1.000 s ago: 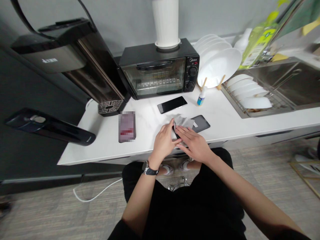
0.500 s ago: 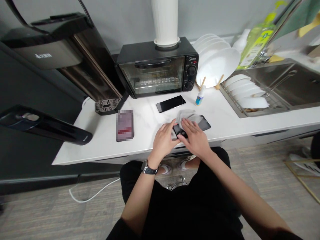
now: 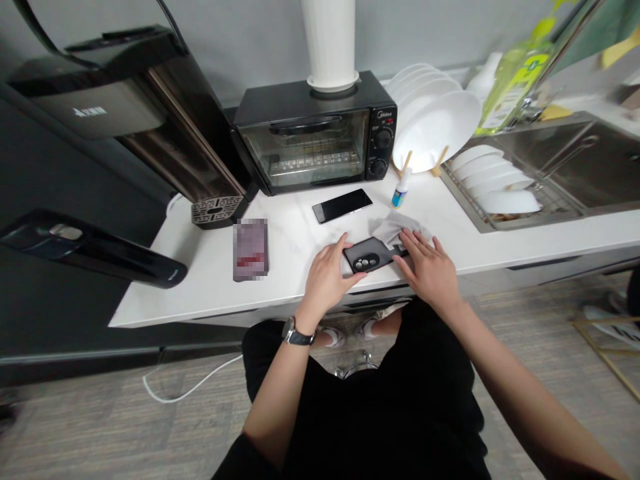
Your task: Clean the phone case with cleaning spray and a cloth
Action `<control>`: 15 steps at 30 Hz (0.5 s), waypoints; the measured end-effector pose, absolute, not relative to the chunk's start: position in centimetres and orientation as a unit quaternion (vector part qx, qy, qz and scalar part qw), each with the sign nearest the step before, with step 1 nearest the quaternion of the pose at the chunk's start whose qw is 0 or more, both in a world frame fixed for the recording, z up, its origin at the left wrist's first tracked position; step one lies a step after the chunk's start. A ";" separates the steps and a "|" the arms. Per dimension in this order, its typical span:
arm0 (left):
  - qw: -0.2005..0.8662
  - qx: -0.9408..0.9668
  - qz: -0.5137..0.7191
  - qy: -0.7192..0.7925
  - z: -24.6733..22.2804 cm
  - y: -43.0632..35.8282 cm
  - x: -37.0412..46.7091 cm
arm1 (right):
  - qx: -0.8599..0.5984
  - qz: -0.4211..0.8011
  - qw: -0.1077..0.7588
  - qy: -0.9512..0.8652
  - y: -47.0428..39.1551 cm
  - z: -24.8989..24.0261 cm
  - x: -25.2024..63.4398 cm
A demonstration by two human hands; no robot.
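Observation:
A dark, see-through phone case (image 3: pixel 367 253) with round camera openings lies on the white counter, its camera end toward the left. My left hand (image 3: pixel 327 270) grips that end between thumb and fingers. Over the right end, my right hand (image 3: pixel 427 267) presses a thin, pale wiping cloth (image 3: pixel 393 227) down with its fingers. The cloth bunches beyond the fingertips and partly covers the case. Behind the case lies a phone (image 3: pixel 343 205) with a dark screen. A small white spray bottle (image 3: pixel 400 190) with a blue label stands to its right.
A toaster oven (image 3: pixel 315 137) stands at the back, carrying a white pot (image 3: pixel 331 47). White plates (image 3: pixel 435 127) lean in a rack beside the sink (image 3: pixel 500 223). At left are a drink machine (image 3: pixel 200 153), a dark cylindrical device (image 3: pixel 100 250) and a blurred-out packet (image 3: pixel 251 250).
My right hand and the cloth have slid right along the phone case, uncovering its middle. My left hand keeps its hold at the left end.

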State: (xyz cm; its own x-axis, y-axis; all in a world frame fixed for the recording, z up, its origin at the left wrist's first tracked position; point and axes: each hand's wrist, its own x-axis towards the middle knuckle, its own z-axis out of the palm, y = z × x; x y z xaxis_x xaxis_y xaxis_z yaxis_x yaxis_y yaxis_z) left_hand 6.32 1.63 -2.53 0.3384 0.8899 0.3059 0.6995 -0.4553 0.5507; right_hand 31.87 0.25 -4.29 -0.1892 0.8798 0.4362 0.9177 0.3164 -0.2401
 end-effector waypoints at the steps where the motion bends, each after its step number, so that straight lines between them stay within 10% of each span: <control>1: 0.161 0.801 0.292 0.497 -2.6 1.7 6.3 | -0.589 -0.039 0.259 -0.764 0.8 -4.3 31.6; 15: 0.161 0.788 0.283 0.524 -3.1 1.8 5.9 | -0.466 0.026 0.256 -0.847 -3.4 -3.9 28.0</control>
